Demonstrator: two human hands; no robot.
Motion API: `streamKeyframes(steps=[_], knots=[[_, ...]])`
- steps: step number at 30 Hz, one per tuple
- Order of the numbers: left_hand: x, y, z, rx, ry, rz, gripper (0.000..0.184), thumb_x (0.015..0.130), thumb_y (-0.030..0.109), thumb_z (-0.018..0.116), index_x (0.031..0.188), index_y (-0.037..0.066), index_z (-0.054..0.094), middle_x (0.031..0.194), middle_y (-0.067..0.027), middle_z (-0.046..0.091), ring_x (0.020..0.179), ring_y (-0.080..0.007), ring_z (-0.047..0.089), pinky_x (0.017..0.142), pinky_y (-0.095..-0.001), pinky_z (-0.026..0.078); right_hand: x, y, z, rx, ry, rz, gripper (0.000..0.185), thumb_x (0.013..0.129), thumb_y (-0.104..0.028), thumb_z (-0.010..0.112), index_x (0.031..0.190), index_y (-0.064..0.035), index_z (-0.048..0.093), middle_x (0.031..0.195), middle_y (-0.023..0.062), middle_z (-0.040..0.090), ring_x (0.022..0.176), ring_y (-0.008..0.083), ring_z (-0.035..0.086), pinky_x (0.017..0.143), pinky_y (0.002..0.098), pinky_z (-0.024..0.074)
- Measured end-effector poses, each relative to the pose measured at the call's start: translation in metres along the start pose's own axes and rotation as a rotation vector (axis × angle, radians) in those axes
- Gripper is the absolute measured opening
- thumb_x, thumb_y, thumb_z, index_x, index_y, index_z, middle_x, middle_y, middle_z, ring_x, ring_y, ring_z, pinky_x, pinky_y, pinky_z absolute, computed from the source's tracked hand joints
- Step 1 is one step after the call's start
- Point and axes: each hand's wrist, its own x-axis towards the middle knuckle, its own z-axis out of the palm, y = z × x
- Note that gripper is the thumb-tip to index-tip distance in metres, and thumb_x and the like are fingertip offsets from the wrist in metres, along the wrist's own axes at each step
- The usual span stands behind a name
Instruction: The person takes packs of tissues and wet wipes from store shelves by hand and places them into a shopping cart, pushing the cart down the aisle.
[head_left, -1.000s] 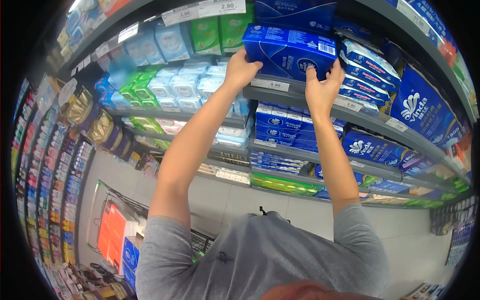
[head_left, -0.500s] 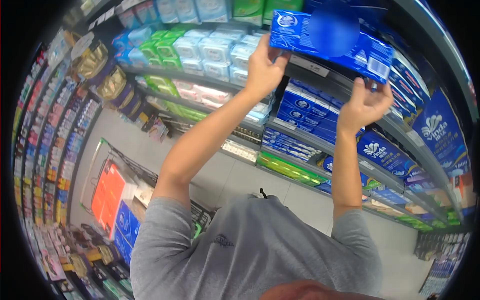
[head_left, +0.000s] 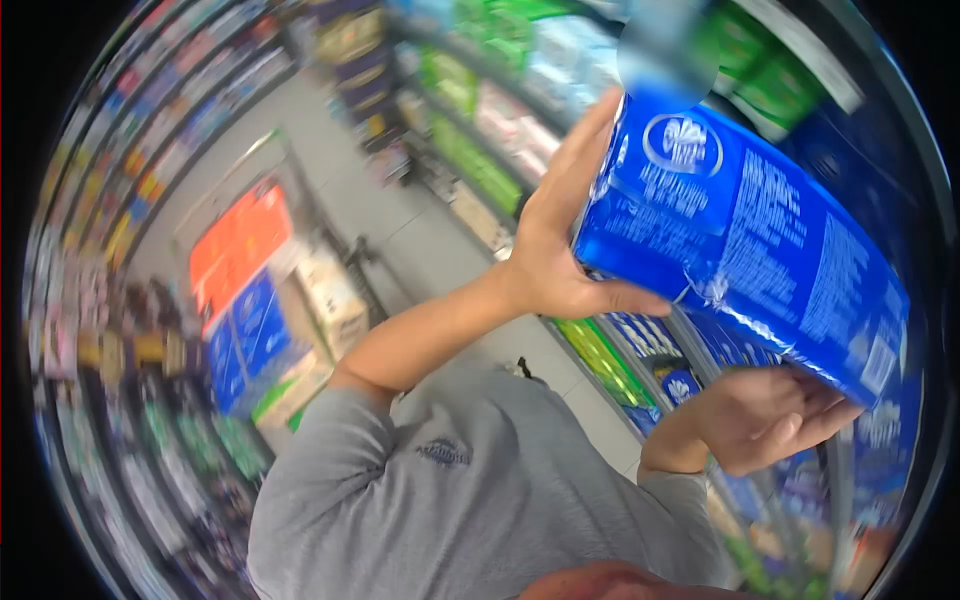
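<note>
A large blue wrapped pack [head_left: 760, 240] with a white round logo and a barcode is held up close to the camera, tilted down to the right. My left hand [head_left: 565, 235] grips its left end, thumb along the lower edge and fingers behind the side. Under the lower right end is my right hand [head_left: 765, 415], palm up with fingers bent against the pack's bottom edge; part of the fingers is hidden behind it.
To the left stands a cart holding an orange pack [head_left: 240, 245], a blue pack [head_left: 255, 340] and a pale box [head_left: 330, 300]. Blurred shelves [head_left: 480, 130] of green, pink and light blue packs run behind my left hand. More shelves line the far left.
The view has swung to the left. The blue pack has come away from the shelf and nearer, tilting more. The cart now shows more fully, and my right hand has moved lower under the pack.
</note>
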Motion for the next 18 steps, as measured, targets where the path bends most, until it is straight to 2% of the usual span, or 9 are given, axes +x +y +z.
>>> streamKeyframes(steps=[2,4,5,7,8,11,13,15,18], knots=[[-0.012,0.01,-0.043,-0.035,-0.003,-0.04,0.11,0.064,0.024,0.09,0.147,-0.004,0.023,0.148,-0.0204,0.036,0.136,-0.0264,0.036,0.111,-0.0378,0.028,-0.012,0.019,0.002,0.026,-0.225,0.08,0.067,0.08,-0.009,0.045,0.141,0.0154,0.029,0.143,0.0353,0.031,0.137,0.0443,0.028,0.114,0.0529,0.0217],[-0.03,0.013,-0.079,-0.151,0.076,-0.154,0.11,0.066,0.015,0.088,0.149,-0.003,0.019,0.148,-0.0172,0.036,0.135,-0.0227,0.037,0.112,-0.0354,0.027,-0.039,0.045,0.018,-0.043,-0.404,0.324,0.063,0.084,-0.001,0.049,0.142,0.013,0.03,0.146,0.0288,0.034,0.137,0.0371,0.031,0.114,0.0468,0.0235],[-0.046,0.013,-0.094,-0.102,0.177,-0.27,0.103,0.069,0.012,0.086,0.149,-0.003,0.022,0.146,-0.0159,0.039,0.131,-0.0214,0.043,0.109,-0.0342,0.032,-0.059,0.063,0.021,-0.067,-0.499,0.467,0.062,0.086,0.0,0.053,0.143,0.0109,0.031,0.147,0.0255,0.034,0.138,0.0331,0.033,0.114,0.0444,0.0246],[-0.088,0.007,-0.121,-0.18,0.36,-0.546,0.098,0.07,0.011,0.085,0.147,-0.003,0.026,0.138,-0.0153,0.048,0.122,-0.0202,0.05,0.105,-0.0337,0.039,-0.114,0.099,0.028,-0.128,-0.657,0.799,0.066,0.088,-0.01,0.063,0.145,0.005,0.032,0.144,0.0185,0.041,0.133,0.0251,0.04,0.111,0.0401,0.0295],[-0.116,-0.004,-0.133,-0.06,0.425,-0.584,0.092,0.075,0.007,0.079,0.149,0.003,0.024,0.126,-0.0125,0.056,0.111,-0.0178,0.057,0.097,-0.0321,0.045,-0.15,0.119,0.022,-0.007,-0.706,1.108,0.064,0.089,-0.012,0.064,0.143,0.0043,0.035,0.141,0.0164,0.045,0.129,0.0232,0.044,0.11,0.0376,0.0318],[-0.199,-0.006,-0.154,-0.086,0.783,-0.823,0.085,0.076,0.004,0.077,0.147,0.002,0.029,0.122,-0.0132,0.059,0.104,-0.0189,0.061,0.091,-0.0314,0.051,-0.255,0.129,0.007,0.161,-0.792,1.819,0.05,0.092,-0.015,0.064,0.135,0.0023,0.046,0.126,0.0111,0.057,0.113,0.0194,0.055,0.1,0.0331,0.041],[-0.252,0.002,-0.167,0.022,0.908,-0.925,0.082,0.078,0.001,0.074,0.146,0.002,0.029,0.116,-0.0142,0.062,0.096,-0.0173,0.064,0.084,-0.0305,0.053,-0.296,0.103,0.012,0.204,-0.822,1.943,0.044,0.091,-0.016,0.066,0.128,0.0013,0.051,0.119,0.0092,0.06,0.107,0.0166,0.058,0.095,0.0309,0.0443],[-0.277,0.028,-0.172,-0.056,1.061,-0.94,0.089,0.072,0.009,0.081,0.145,-0.002,0.03,0.121,-0.0177,0.059,0.101,-0.0189,0.063,0.084,-0.0309,0.053,-0.325,0.091,0.017,0.209,-0.918,1.986,0.044,0.09,-0.016,0.068,0.127,0.0017,0.052,0.118,0.0093,0.061,0.105,0.0156,0.058,0.094,0.0301,0.0447],[-0.301,0.049,-0.18,-0.081,1.24,-0.936,0.088,0.075,0.011,0.079,0.146,-0.001,0.027,0.116,-0.0178,0.061,0.098,-0.02,0.063,0.082,-0.0309,0.054,-0.336,0.081,0.049,0.225,-1.11,1.953,0.041,0.087,-0.018,0.071,0.12,0.0026,0.057,0.109,0.0088,0.065,0.095,0.0139,0.062,0.086,0.0275,0.048]])
